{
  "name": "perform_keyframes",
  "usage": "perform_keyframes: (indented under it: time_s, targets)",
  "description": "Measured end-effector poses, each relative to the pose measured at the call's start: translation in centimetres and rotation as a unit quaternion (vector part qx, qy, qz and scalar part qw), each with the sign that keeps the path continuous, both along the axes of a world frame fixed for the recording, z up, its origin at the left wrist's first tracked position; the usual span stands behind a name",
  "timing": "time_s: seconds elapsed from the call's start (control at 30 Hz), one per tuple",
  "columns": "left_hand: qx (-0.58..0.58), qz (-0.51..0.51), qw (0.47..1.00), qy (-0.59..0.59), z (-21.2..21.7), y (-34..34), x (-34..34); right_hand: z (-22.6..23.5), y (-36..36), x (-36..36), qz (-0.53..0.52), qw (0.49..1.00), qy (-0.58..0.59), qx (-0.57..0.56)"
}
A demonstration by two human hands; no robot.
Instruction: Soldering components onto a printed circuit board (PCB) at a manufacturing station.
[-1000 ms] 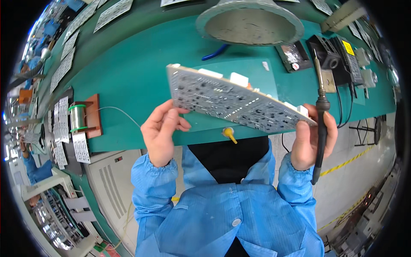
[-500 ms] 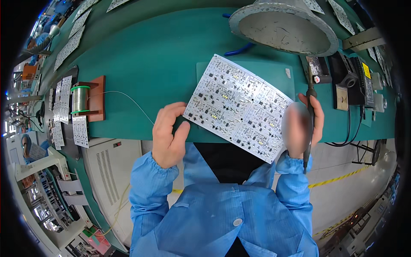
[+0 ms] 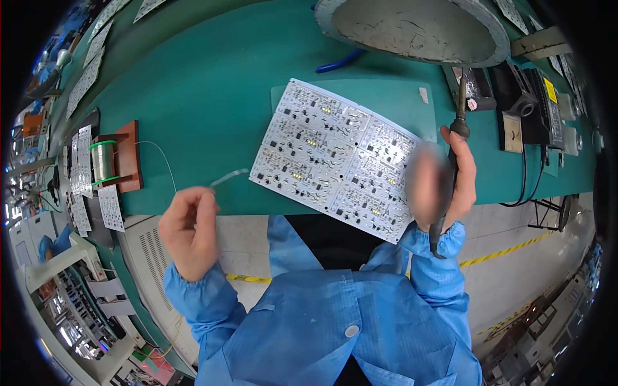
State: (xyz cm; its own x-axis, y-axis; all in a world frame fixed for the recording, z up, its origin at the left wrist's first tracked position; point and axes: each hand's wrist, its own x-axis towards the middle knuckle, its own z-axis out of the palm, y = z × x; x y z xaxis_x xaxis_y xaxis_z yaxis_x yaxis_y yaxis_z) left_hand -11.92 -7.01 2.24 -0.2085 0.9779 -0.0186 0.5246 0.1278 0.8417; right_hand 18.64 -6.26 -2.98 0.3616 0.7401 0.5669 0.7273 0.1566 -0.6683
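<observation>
My left hand [image 3: 190,235] is closed in a pinch on solder wire [image 3: 229,176], whose free end sticks out toward the left corner of the circuit board [image 3: 325,154]. The wire runs back to a spool [image 3: 103,161] on a brown stand. My right hand [image 3: 462,183] is wrapped around the dark handle of a soldering iron [image 3: 459,128], its tip end pointing away from me. Part of that hand is blurred where it meets the board's right edge, so its grip there is unclear. The white board, tilted clockwise, is covered with small components and overhangs the table's front edge.
A wide grey fume hood [image 3: 412,32] hangs over the far side of the green mat [image 3: 193,83]. A soldering station [image 3: 534,116] with cables stands at the right. More circuit boards [image 3: 82,161] stand at the left, beside the spool, with others along the far edge.
My left hand has left the board's left corner, moved left and pinched the solder wire. The board, iron and right hand appear shifted slightly left as the view moved.
</observation>
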Motion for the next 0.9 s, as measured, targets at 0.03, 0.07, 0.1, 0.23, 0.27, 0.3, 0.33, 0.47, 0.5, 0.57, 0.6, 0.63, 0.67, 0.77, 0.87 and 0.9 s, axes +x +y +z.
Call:
perform_keyframes:
  time_s: [0.03,0.07,0.1,0.23,0.27,0.3,0.33,0.47,0.5,0.57,0.6,0.63,0.67,0.77,0.87,0.9]
  targets:
    - [0.022,-0.058,0.998,-0.004,0.6,-0.3,0.4,0.0,-0.2,0.2,0.004,1.000,-0.015,-0.004]
    - [0.045,-0.114,0.992,-0.008,1.0,-0.4,1.0,-0.1,-0.4,0.6,0.004,1.000,-0.016,-0.005]
    - [0.090,-0.170,0.981,-0.016,1.2,-0.3,2.1,-0.1,-1.0,1.3,0.035,0.998,-0.042,-0.003]
    - [0.119,-0.345,0.927,-0.084,2.0,-0.4,7.1,0.3,-3.1,1.1,0.166,0.980,0.095,0.054]
    - [0.119,-0.374,0.916,-0.080,1.9,0.0,8.2,0.9,-4.0,0.4,0.191,0.962,0.192,0.038]
    - [0.120,-0.399,0.906,-0.071,2.1,0.1,9.1,1.8,-4.6,0.0,0.246,0.930,0.273,0.018]
    - [0.132,-0.412,0.898,-0.078,1.7,0.3,9.8,2.7,-5.2,-0.2,0.297,0.888,0.350,-0.002]
    - [0.162,-0.445,0.873,-0.117,0.4,0.4,12.9,5.1,-6.6,-2.8,0.231,0.850,0.468,-0.069]
    - [0.161,-0.445,0.873,-0.119,0.0,0.3,13.4,5.0,-6.6,-2.5,0.230,0.851,0.467,-0.071]
    - [0.186,-0.434,0.875,-0.107,-0.4,0.5,14.2,4.3,-6.4,-1.5,0.228,0.874,0.427,-0.049]
    - [0.185,-0.435,0.875,-0.108,-0.4,0.7,14.4,4.1,-6.1,-1.1,0.218,0.891,0.395,-0.044]
    - [0.186,-0.431,0.879,-0.091,-0.3,1.0,14.5,3.8,-5.7,-0.6,0.208,0.907,0.364,-0.039]
    - [0.187,-0.426,0.882,-0.075,-0.1,1.3,14.4,3.2,-5.3,0.8,0.253,0.935,0.244,-0.052]
    - [0.185,-0.412,0.890,-0.055,0.0,2.2,14.2,2.9,-4.4,2.6,0.233,0.952,0.192,-0.043]
    - [0.231,-0.352,0.907,-0.014,-0.4,3.2,14.1,3.4,-3.5,4.1,0.196,0.964,0.171,-0.052]
    - [0.231,-0.319,0.919,-0.008,-0.7,3.5,14.2,3.2,-3.2,5.1,0.228,0.952,0.198,-0.040]
